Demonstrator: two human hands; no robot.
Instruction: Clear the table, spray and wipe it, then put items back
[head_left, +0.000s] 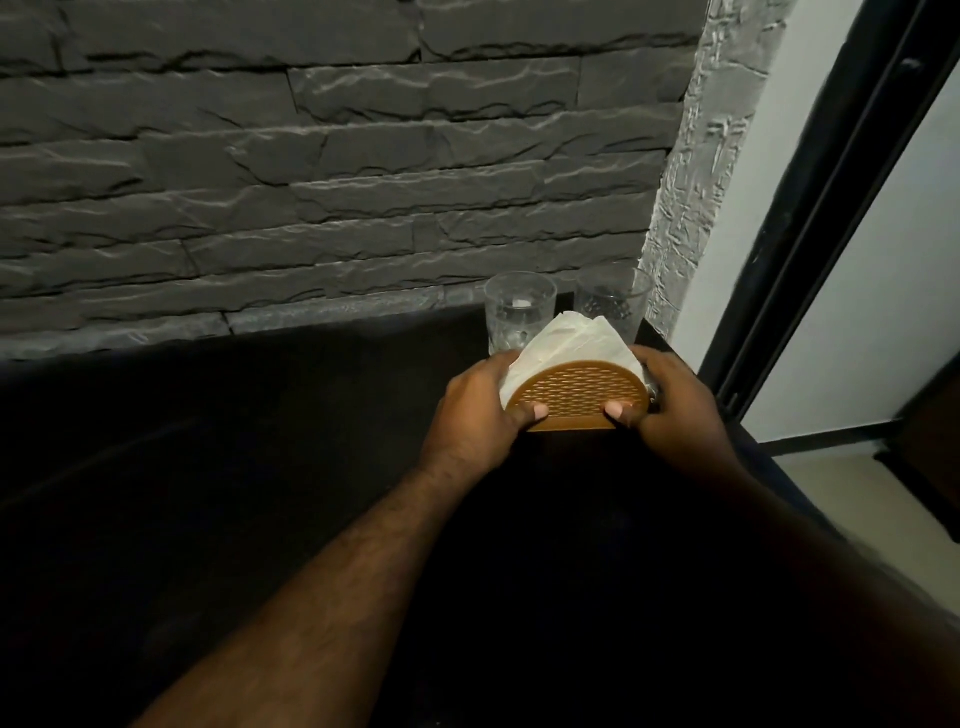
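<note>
A brown half-round napkin holder (579, 395) with a woven pattern stands near the far right corner of the dark table (260, 441). White paper napkins (566, 338) stick up out of it. My left hand (478, 410) grips its left end and my right hand (675, 410) grips its right end, both thumbs pressed on the front face. Two clear drinking glasses stand just behind it: one glass (519, 306) on the left, the other glass (613, 299) on the right by the corner.
A dark grey stone-clad wall (337, 171) runs along the table's far edge. To the right are a white textured wall strip (696, 171), a black door frame (831, 208) and pale floor (852, 483) past the table's right edge.
</note>
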